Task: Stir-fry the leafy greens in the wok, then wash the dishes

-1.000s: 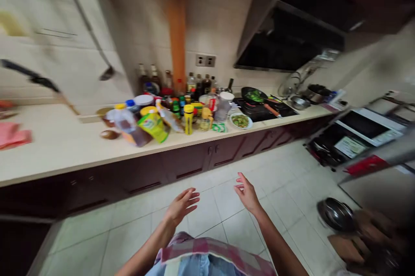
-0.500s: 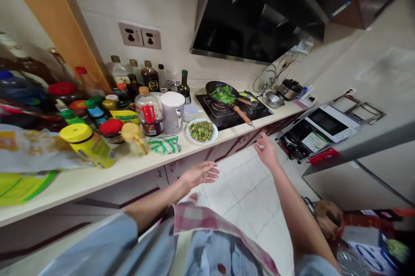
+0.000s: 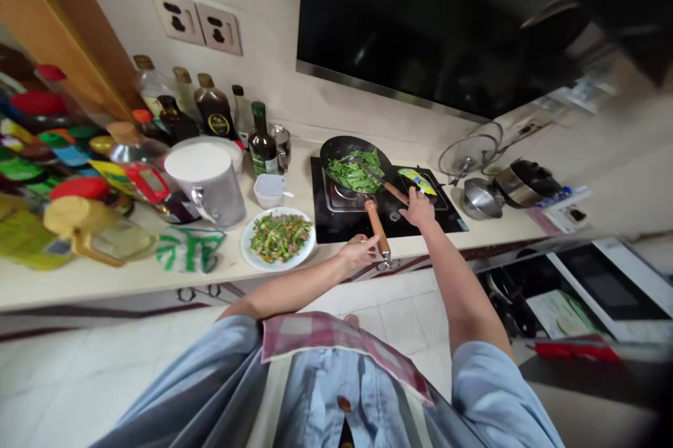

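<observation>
A black wok point(image 3: 330, 152) with chopped green leaves point(image 3: 362, 171) sits on the left burner of the black stove point(image 3: 336, 227). Its wooden handle point(image 3: 375, 220) points toward me. Beside that handle is my left hand point(image 3: 360, 254), its fingers partly spread and the tips at or close to the wood, not wrapped round it. A spatula point(image 3: 393, 190) rests with its metal end in the greens. My right hand point(image 3: 419, 211) closes on the end of the spatula's wooden handle, between thumb and fingers. Behind this hand, a yellow-green packet point(image 3: 417, 180) lies over the right burner.
Left of the stove stand a plate of cooked food point(image 3: 310, 252), a small lidded tub point(image 3: 270, 190), a pitcher point(image 3: 213, 181) and several bottles point(image 3: 263, 143). A metal bowl point(image 3: 481, 199) and a pot point(image 3: 518, 185) are at the right. The range hood point(image 3: 399, 27) hangs above.
Both hands have moved forward from above the floor to the stove: the left to the wok handle, the right onto the spatula handle. My view has come closer to the counter.
</observation>
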`<action>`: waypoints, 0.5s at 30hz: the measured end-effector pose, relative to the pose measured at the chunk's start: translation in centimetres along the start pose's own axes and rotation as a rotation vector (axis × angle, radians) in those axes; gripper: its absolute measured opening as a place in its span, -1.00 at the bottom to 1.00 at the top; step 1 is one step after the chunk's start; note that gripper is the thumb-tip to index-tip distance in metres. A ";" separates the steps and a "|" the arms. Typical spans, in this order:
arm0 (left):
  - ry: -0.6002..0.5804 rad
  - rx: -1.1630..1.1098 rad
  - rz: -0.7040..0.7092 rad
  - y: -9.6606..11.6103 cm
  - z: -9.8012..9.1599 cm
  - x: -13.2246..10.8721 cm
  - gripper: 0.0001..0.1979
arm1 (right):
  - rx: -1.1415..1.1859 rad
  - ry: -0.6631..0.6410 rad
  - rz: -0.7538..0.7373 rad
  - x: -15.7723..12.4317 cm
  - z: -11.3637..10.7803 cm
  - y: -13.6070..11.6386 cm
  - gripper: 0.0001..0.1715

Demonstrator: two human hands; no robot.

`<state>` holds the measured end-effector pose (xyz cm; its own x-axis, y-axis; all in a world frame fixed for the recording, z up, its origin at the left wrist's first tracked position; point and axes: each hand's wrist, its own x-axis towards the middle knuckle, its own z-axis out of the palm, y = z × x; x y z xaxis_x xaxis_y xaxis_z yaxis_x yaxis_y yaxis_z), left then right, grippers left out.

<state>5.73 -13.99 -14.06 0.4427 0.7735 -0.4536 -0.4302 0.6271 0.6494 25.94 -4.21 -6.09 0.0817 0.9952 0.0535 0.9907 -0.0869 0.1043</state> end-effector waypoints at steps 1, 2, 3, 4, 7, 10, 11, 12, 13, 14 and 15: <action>0.053 -0.025 0.034 -0.4 1.0 1.3 -0.47 | -0.009 -0.045 -0.041 1.7 0.7 0.3 -0.03; 0.106 -0.045 0.070 -0.6 2.1 2.3 -0.45 | -0.005 -0.089 -0.086 3.2 1.2 0.4 -0.05; 0.153 -0.060 0.108 -0.8 3.1 3.3 -0.44 | 0.010 -0.127 -0.133 4.4 1.6 0.4 -0.10; 0.195 -0.072 0.143 -0.8 3.9 4.0 -0.44 | 0.030 -0.151 -0.179 5.4 1.9 0.3 -0.16; 0.310 -0.072 0.219 -0.7 5.9 5.2 -0.55 | 0.078 -0.132 -0.275 7.1 1.5 0.2 -0.32; 0.409 -0.046 0.233 -0.6 6.7 5.4 -0.69 | 0.120 -0.048 -0.344 7.2 -0.5 2.2 -0.33; 0.427 -0.040 0.232 -0.7 6.9 5.3 -0.72 | 0.137 -0.015 -0.375 7.0 -1.3 3.6 -0.33; 0.438 -0.035 0.235 -0.7 7.0 5.1 -0.73 | 0.155 0.022 -0.410 6.7 -2.2 5.3 -0.33; 0.450 -0.032 0.238 -0.7 7.1 5.0 -0.73 | 0.170 0.057 -0.440 6.3 -3.2 7.2 -0.34; 0.459 -0.030 0.241 -0.6 7.2 4.8 -0.74 | 0.178 0.085 -0.461 5.7 -4.1 9.2 -0.35; 0.467 -0.027 0.245 -0.6 7.3 4.7 -0.76 | 0.181 0.098 -0.485 5.1 -5.0 11.2 -0.35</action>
<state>13.75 -11.42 -12.10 -0.0687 0.8524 -0.5184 -0.5002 0.4201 0.7572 36.93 -0.32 0.32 -0.3925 0.9098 0.1351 0.9160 0.3999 -0.0322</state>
